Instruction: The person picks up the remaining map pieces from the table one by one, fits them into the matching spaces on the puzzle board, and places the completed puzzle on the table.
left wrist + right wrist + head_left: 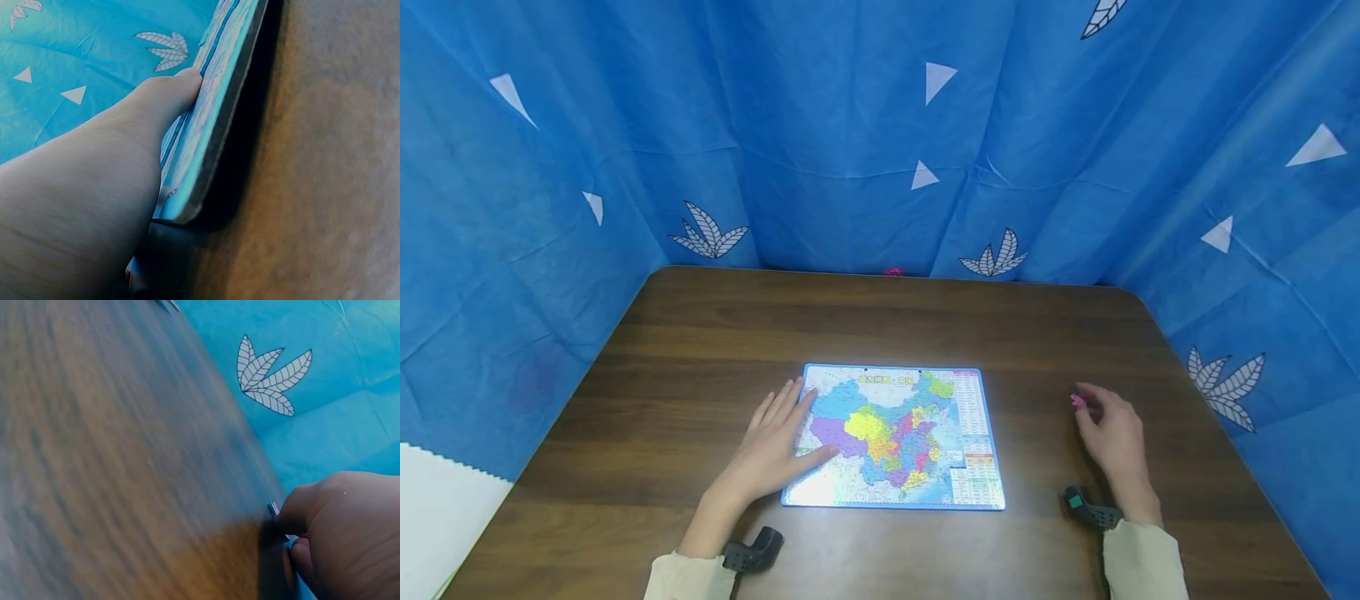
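Observation:
A magnetic map puzzle board [973,483] lies flat on the table, a coloured map of China filled with many-coloured pieces across its middle. My left hand [771,450] rests on the board's left side, fingers straight and spread, with the thumb over the lower left part. In the left wrist view, the thumb touches the board's face near its edge. Off to the right of the board, my right hand [1116,429] pinches a small magenta puzzle piece [1078,401] between thumb and fingertips, close to the tabletop. Most of that piece is hidden by the fingers in the right wrist view.
The brown wooden table [880,317] has rounded far corners. A blue curtain [850,125] with white triangles and leaf prints hangs along its back and sides. White cloth [445,508] shows at the lower left. Each wrist wears a black camera strap.

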The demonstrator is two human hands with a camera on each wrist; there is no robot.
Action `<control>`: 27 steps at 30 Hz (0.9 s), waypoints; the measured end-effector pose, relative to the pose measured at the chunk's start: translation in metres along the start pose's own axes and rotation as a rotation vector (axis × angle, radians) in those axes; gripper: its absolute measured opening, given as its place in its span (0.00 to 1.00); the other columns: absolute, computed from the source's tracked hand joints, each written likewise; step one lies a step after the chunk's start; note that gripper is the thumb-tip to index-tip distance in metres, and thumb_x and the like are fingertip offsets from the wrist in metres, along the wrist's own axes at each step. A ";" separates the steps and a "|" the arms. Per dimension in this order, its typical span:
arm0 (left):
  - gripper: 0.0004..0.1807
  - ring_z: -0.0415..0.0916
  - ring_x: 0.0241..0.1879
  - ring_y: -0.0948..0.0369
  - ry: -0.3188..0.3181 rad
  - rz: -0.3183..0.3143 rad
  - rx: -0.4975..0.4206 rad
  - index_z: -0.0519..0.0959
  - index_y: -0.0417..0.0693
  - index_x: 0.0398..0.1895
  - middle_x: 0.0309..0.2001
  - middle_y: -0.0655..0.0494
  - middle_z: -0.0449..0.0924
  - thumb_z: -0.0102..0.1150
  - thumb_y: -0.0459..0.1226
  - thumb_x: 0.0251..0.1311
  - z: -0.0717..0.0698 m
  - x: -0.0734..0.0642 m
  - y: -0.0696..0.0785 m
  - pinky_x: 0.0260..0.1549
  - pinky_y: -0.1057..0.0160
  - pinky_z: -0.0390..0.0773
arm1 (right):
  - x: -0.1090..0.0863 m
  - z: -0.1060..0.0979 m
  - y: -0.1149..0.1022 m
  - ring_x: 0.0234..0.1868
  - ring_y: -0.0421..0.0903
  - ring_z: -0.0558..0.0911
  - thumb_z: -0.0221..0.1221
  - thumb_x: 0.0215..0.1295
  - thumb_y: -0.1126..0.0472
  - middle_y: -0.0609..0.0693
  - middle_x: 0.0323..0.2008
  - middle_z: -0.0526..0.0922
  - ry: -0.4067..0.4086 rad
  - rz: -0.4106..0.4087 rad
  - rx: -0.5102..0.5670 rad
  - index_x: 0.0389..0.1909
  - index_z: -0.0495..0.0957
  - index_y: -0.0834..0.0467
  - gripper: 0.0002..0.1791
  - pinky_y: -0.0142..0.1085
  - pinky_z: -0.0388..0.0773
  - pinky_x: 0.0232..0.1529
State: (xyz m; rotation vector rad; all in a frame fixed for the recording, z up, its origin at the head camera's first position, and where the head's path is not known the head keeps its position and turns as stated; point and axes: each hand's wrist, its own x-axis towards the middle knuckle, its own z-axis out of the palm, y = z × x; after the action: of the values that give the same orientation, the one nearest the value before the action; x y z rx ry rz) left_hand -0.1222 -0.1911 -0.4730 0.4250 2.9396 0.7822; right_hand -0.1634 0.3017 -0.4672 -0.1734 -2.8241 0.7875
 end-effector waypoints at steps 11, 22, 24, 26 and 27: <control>0.54 0.43 0.82 0.42 0.002 0.003 -0.008 0.58 0.43 0.81 0.83 0.41 0.47 0.62 0.65 0.60 0.000 0.000 0.001 0.78 0.36 0.41 | 0.000 0.003 -0.001 0.52 0.65 0.82 0.59 0.76 0.63 0.68 0.54 0.83 0.019 -0.050 -0.009 0.59 0.80 0.65 0.16 0.62 0.76 0.53; 0.54 0.43 0.82 0.42 0.007 0.005 -0.004 0.58 0.44 0.81 0.83 0.42 0.47 0.61 0.66 0.60 0.001 0.000 -0.001 0.78 0.36 0.41 | -0.001 0.008 -0.007 0.58 0.66 0.80 0.59 0.76 0.64 0.66 0.56 0.83 0.029 -0.087 0.013 0.57 0.81 0.64 0.14 0.64 0.75 0.58; 0.54 0.43 0.82 0.42 0.007 0.005 -0.004 0.59 0.44 0.81 0.83 0.42 0.47 0.61 0.66 0.60 0.001 0.000 -0.001 0.78 0.36 0.41 | -0.001 0.008 -0.008 0.58 0.65 0.81 0.59 0.75 0.64 0.65 0.56 0.83 0.040 -0.102 0.023 0.57 0.82 0.64 0.14 0.63 0.75 0.58; 0.54 0.43 0.82 0.42 0.008 0.005 -0.003 0.59 0.44 0.81 0.83 0.41 0.47 0.61 0.66 0.60 0.001 0.000 -0.001 0.78 0.36 0.41 | -0.001 0.009 -0.009 0.58 0.65 0.81 0.59 0.75 0.64 0.64 0.56 0.84 0.050 -0.120 0.036 0.57 0.82 0.63 0.14 0.63 0.74 0.59; 0.54 0.43 0.82 0.42 0.008 0.004 -0.004 0.59 0.43 0.81 0.83 0.41 0.47 0.62 0.66 0.60 0.001 0.000 -0.001 0.78 0.36 0.41 | 0.000 0.010 -0.010 0.58 0.64 0.81 0.60 0.75 0.65 0.64 0.55 0.84 0.053 -0.129 0.042 0.57 0.82 0.63 0.14 0.63 0.74 0.60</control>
State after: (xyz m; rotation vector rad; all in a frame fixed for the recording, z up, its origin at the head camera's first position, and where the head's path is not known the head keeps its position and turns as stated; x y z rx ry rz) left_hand -0.1222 -0.1909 -0.4744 0.4290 2.9453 0.7918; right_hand -0.1657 0.2882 -0.4701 -0.0048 -2.7343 0.8010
